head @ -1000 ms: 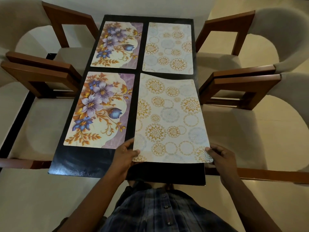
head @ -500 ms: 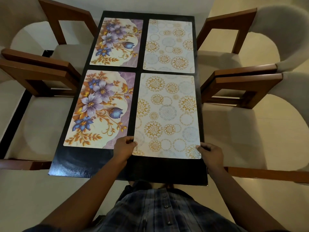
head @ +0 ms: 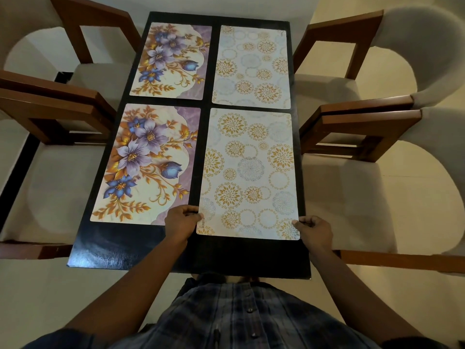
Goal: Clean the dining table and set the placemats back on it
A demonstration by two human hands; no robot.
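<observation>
Gold-and-cream placemat [head: 251, 172], grip: the left hand [head: 182, 220] pinches its near left corner and the right hand [head: 314, 231] pinches its near right corner. The hands are apart, with curled fingers on the edge.
Where it lies: on the near right quarter of the black table [head: 120, 250], flat or very nearly flat. I cannot tell if the near edge is lifted.
Step in hand: by my reading, squaring up the last of four mats.
Doing it well: slide both corners together so the sheet does not skew, then press down and let go.
Line to match: the near floral mat [head: 148, 165] lies just beside it across a dark strip. Its near edge sits a little farther from the person, so a small push away looks right.
Limit ahead: the far circle-print mat [head: 251, 66] is almost touching, so avoid overlapping it.
Limit right: the long edge runs close to the table's rim.
Beyond: far floral mat [head: 171, 61]; wooden chairs [head: 352, 129] on both sides.
</observation>
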